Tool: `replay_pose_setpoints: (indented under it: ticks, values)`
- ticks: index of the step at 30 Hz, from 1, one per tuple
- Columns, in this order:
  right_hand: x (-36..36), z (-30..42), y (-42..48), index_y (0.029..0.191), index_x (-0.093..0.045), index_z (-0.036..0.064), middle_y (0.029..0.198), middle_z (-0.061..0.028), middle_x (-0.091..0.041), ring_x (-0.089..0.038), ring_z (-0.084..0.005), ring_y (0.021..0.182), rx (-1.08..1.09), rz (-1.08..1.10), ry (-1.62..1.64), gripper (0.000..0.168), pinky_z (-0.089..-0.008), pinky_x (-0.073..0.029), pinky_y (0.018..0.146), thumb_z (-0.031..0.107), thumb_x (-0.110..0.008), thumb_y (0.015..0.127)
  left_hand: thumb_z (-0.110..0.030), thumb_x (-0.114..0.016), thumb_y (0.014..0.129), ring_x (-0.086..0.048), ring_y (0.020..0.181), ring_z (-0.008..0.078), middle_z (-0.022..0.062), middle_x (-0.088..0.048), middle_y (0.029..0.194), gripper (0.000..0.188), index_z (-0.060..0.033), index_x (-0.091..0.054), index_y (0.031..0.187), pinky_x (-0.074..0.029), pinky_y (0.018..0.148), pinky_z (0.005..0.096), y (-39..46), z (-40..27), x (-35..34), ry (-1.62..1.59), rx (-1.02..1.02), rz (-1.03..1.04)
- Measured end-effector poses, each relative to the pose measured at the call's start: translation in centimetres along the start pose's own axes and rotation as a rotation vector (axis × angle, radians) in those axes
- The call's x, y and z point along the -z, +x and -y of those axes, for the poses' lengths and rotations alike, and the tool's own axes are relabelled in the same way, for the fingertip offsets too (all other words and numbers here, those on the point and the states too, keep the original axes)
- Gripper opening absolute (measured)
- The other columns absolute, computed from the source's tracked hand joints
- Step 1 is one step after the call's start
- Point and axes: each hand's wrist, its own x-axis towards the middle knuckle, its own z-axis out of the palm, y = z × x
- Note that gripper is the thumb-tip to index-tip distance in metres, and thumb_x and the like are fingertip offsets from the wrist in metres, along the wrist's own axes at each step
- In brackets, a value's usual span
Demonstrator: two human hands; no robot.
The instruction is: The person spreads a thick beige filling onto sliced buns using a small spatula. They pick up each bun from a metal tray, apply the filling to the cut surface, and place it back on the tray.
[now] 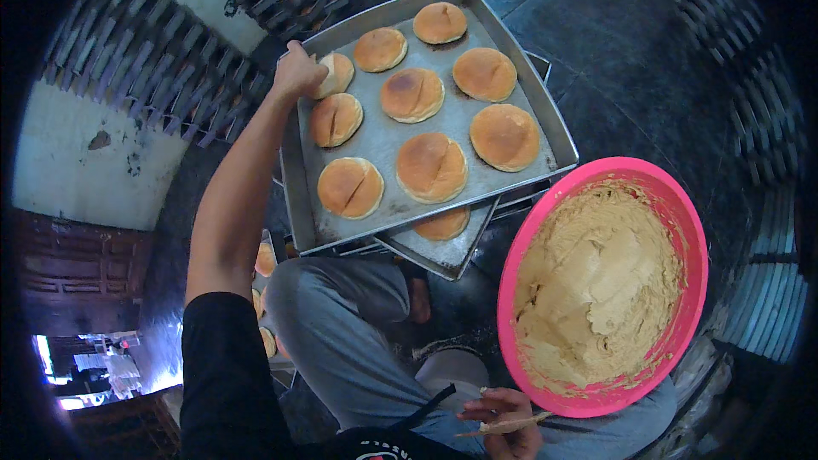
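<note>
My left hand [300, 71] reaches to the far left corner of a metal baking tray [396, 223], its fingers on a round bun [339, 73] there; whether it grips the bun is hard to see. Several browned buns, some with a slit across the top, lie on this tray, such as one bun [432, 168] near the front edge. Low in the view, my right hand [511, 425] holds a cream-smeared spatula [511, 425] close to the rim of a pink plastic basin [508, 306]. Thick tan cream [601, 287] fills much of the basin.
Beneath the tray, another tray [447, 262] sits at an angle with a bun on it. More buns [265, 260] lie on a tray left of my knee. Slatted racks or stacks [153, 57] stand along the left wall, and others [767, 89] at right.
</note>
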Motion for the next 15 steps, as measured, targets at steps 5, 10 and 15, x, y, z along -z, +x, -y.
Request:
replay_pose_setpoints:
  ticks: [5,10,15]
  values:
    - [-0.3,0.4,-0.5,0.130,-0.052,-0.004,0.136,-0.0206,-0.053,-0.064,-0.0285,0.111,-0.153,-0.068,0.181,0.037,-0.0416,-0.055,0.091,0.012,-0.061,0.099,-0.039,-0.060,0.083,-0.066,0.109,0.0379,0.0269,-0.065,0.119,0.073,0.0129,-0.047,0.132,-0.055,0.089,0.0443,2.5,3.8,-0.7,-0.259,0.156,0.213]
    - [0.1,-0.2,-2.1,0.134,-0.049,-0.004,0.137,-0.0212,-0.052,-0.064,-0.0299,0.111,-0.140,-0.117,0.227,0.041,-0.0424,-0.057,0.088,0.015,-0.061,0.100,-0.034,-0.047,0.088,-0.053,0.124,0.0357,0.0216,-0.051,0.132,0.049,-0.0045,-0.049,0.127,-0.050,0.092,0.0562,0.2,2.0,2.7,-1.080,0.285,0.334]
    - [3.1,-0.5,-4.3,0.121,-0.056,0.002,0.109,-0.0203,-0.065,-0.067,-0.0315,0.096,0.080,-0.262,-0.071,0.024,-0.0435,-0.057,0.083,-0.001,-0.054,0.097,-0.028,-0.055,0.089,-0.056,0.119,0.0381,0.0195,-0.056,0.128,0.043,-0.0019,-0.054,0.124,-0.046,0.103,0.0568,-3.1,2.6,8.6,-1.575,-0.132,0.373]
